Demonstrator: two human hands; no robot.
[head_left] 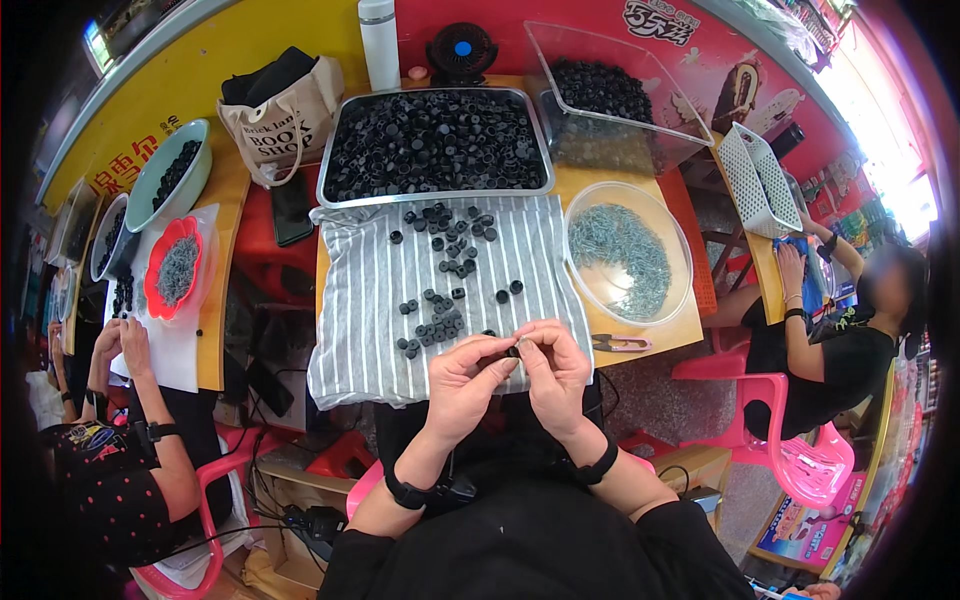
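Observation:
My left hand point(462, 385) and my right hand point(556, 378) meet over the near edge of a grey-and-white striped cloth point(350, 310). Pinched between their fingertips is a small black round part point(513, 351), mostly covered by the fingers. Just beyond the hands lie small dark round pieces point(440, 327) in a loose cluster. Farther up the cloth, black caps point(455, 250) are scattered below a metal tray point(440, 197) heaped with similar caps. To the right, a round clear tub point(689, 270) contains many thin silvery pieces point(620, 255).
Pink-handled thread snips point(624, 343) lie right of the cloth. A clear bin point(610, 150) of black parts stands at the back right, a tote bag point(280, 120) and white flask point(379, 45) at the back. People sit working at left point(130, 440) and right point(840, 340).

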